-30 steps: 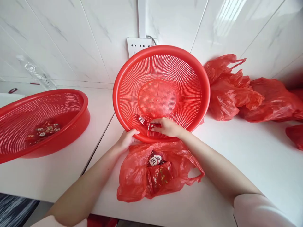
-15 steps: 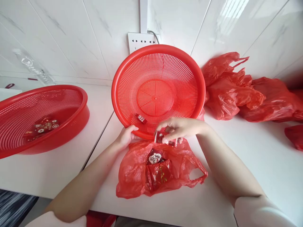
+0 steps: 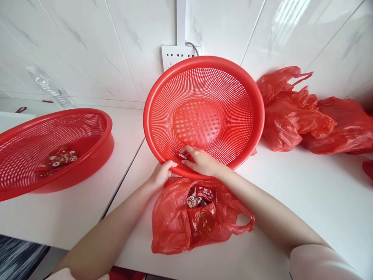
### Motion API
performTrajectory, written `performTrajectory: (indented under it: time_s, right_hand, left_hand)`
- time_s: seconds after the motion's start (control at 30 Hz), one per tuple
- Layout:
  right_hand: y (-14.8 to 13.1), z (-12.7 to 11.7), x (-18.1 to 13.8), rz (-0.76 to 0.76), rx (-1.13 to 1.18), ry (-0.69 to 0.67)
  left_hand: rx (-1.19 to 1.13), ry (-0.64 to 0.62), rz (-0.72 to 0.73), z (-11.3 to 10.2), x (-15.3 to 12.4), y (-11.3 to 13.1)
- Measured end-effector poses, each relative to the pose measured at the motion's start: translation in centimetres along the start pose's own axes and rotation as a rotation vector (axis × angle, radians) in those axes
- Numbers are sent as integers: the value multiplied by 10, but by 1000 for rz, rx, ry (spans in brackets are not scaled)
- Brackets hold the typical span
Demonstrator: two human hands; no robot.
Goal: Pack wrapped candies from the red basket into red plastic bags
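My left hand (image 3: 161, 174) grips the near rim of a red plastic mesh basket (image 3: 198, 116), thumb over the edge. The basket leans toward me against the wall. My right hand (image 3: 201, 161) reaches inside at its lower side, thumb and fingers closed around a small red wrapped packet (image 3: 183, 155); the fingers partly cover it. Just below the rim, a red plastic bag (image 3: 170, 225) lies open on the table. Several packets show in its mouth, among them a shiny red packet (image 3: 202, 221) with gold print and a smaller red one (image 3: 206, 193) with white writing.
Another red mesh basket (image 3: 99, 155) stands tilted on the left, with red patterned packets (image 3: 62, 158) inside. Filled red bags (image 3: 287, 120) crowd the right side by the wall. Behind the middle basket is a white power strip (image 3: 175, 52). A clear plastic bottle (image 3: 49, 87) is at the back left.
My right hand has let go of a packet, which now lies in the bag's mouth, and moved up and left into the basket onto another packet. My left hand still holds the rim.
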State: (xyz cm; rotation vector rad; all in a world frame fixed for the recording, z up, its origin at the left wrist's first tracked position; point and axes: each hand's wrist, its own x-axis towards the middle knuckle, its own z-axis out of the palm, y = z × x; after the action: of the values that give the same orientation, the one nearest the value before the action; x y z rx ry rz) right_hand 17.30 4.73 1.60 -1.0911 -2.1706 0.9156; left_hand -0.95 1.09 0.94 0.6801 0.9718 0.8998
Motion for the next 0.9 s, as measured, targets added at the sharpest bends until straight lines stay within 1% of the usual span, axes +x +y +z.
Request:
performTrajectory:
  time_s: [0.07, 0.13, 0.2, 0.33, 0.5, 0.6, 0.67, 0.73, 0.8, 0.87, 0.9]
  right_hand:
    - [9, -1, 2, 156, 278, 57]
    - [20, -5, 5, 307, 545, 66]
    - [31, -10, 9, 381, 684, 52]
    - [42, -15, 12, 408, 798, 27]
    - [39, -9, 9, 383, 837, 21]
    - [36, -9, 8, 372, 848, 34]
    - [33, -14, 7, 368, 863, 21]
    - [26, -23, 3, 310, 875, -56]
    - [15, -35, -4, 187, 834, -191]
    - [1, -47, -11, 62, 729, -408]
    - [-7, -53, -15, 25, 665, -522]
  left_hand:
    - [6, 12, -20, 0, 0, 1]
    - [17, 33, -67, 1, -2, 0]
    - [24, 51, -84, 3, -5, -1]
    - [22, 59, -77, 6, -7, -3]
    - [27, 84, -106, 3, -3, -2]
    - [58, 85, -67, 2, -2, -2]
    - [99, 49, -16, 1, -1, -1]
    - [130, 11, 37, 0, -1, 2]
    - [145, 5, 109, -2, -1, 5]
    - [170, 43, 242, -5, 1, 8]
    - [190, 71, 320, -7, 2, 9]
